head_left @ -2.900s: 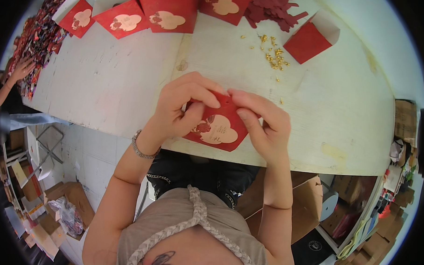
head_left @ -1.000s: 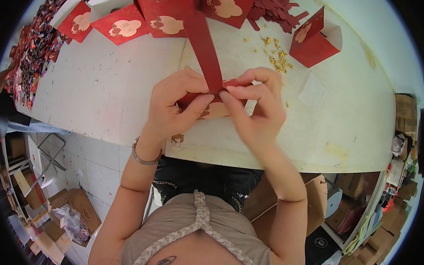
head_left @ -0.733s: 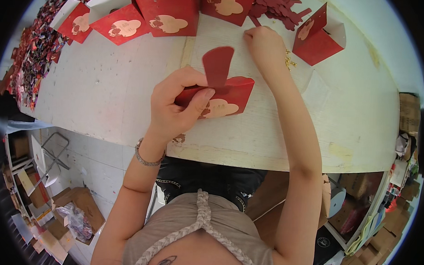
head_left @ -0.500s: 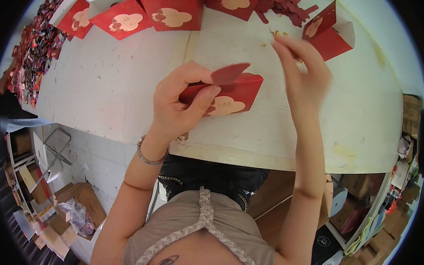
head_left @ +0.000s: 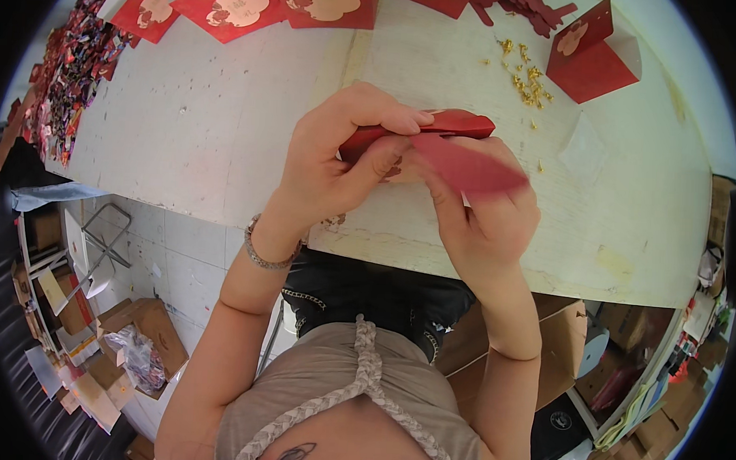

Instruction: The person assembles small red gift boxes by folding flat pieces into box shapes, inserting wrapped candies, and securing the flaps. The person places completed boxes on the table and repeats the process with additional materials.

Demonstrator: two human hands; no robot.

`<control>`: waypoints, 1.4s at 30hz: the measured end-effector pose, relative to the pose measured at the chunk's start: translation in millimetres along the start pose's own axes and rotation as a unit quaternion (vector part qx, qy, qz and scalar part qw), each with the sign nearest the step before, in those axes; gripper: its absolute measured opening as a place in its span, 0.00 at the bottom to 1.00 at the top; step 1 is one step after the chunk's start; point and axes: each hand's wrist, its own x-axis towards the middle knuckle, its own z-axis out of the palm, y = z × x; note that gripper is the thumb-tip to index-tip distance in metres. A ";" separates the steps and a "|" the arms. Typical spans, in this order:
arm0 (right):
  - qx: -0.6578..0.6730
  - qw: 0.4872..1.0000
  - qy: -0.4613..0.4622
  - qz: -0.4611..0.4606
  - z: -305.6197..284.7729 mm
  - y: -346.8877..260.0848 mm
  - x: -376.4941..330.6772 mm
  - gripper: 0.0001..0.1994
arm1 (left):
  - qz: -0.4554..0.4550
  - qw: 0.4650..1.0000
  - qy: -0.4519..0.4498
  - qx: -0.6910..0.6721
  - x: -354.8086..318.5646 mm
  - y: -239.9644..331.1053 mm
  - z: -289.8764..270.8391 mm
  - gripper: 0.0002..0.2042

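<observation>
My left hand [head_left: 326, 160] is closed around a small red gift box [head_left: 465, 123] held above the near part of the table, thumb in front and fingers over its top edge. A dark red strip [head_left: 477, 170] sticks out from the box's top, its loose end blurred and lying across my right hand [head_left: 489, 234]. That hand is closed in against the box's right part, with the strip covering some of its fingers. Whatever sits at its fingertips is hidden. Small gold fasteners [head_left: 531, 88] lie scattered beyond it on the table.
Along the far side stand several red boxes [head_left: 327, 10], with another open red box [head_left: 592, 67] at the far right. Dark red strips [head_left: 542, 13] are heaped between them. Wrapped sweets or similar colourful pieces [head_left: 73, 74] pile up at the left. The white table [head_left: 185, 142] ends just before my waist.
My right hand has come from the gold fasteners back to the box. The strip now swings over toward the right and the near side. The view has shifted slightly.
</observation>
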 end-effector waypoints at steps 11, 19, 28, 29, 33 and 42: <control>-0.001 0.996 -0.070 0.053 -10.3 -9.0 2.0 0.12 | 0.076 0.996 0.009 0.038 1.1 -3.6 -3.4 0.08; -0.069 0.995 -0.076 0.001 -9.3 -10.1 8.5 0.14 | 0.048 0.998 0.031 0.012 -1.6 -6.8 -2.8 0.09; -0.056 0.997 -0.051 -0.009 -4.3 16.7 19.1 0.12 | 0.040 0.990 0.050 0.122 7.9 12.3 -7.1 0.06; -0.034 0.998 -0.048 0.001 -3.4 19.9 18.9 0.11 | 0.046 0.983 0.038 0.174 11.3 26.3 -13.5 0.06; -0.006 0.999 -0.041 -0.028 -2.5 25.1 20.9 0.11 | 0.268 0.853 -0.030 0.447 38.1 46.2 -31.9 0.11; -0.014 0.996 0.002 -0.091 -2.5 22.9 10.0 0.11 | 0.016 0.953 -0.067 0.295 45.1 45.9 -26.3 0.08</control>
